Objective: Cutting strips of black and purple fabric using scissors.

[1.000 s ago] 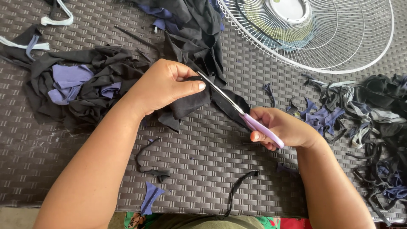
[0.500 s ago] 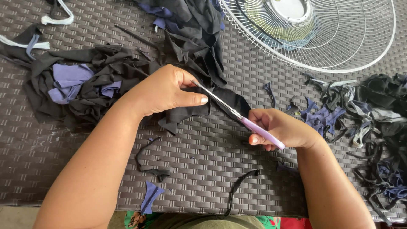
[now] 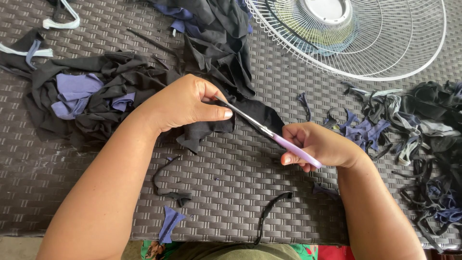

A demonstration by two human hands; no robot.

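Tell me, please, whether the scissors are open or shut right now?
Nearly shut: the scissors show one thin line of blade running into the black cloth under the left hand.

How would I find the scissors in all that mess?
Start at the white fan guard at the top right of the woven table and come down to the right hand. It holds the scissors, the only shiny metal thing, with lilac handles.
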